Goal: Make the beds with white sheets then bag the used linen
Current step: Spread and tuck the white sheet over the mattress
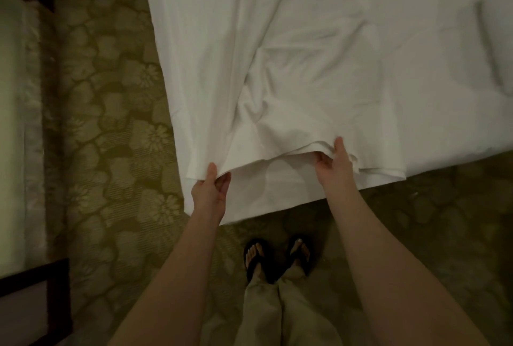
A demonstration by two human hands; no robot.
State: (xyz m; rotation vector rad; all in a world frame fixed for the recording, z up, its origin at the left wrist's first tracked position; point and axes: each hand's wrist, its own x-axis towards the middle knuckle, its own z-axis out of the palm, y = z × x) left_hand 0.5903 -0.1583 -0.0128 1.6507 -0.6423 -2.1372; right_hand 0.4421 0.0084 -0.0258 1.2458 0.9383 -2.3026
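Arms outstretched, left hand (208, 191), right hand (334, 161) pinching sheet (291, 73) hem

Both hands (272, 176) on white sheet (305, 68)

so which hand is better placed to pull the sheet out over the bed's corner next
Probably left. The left hand pinches the white sheet right at its loose outer end, where it overhangs the floral carpet. The right hand grips the hem further in, over the bed.
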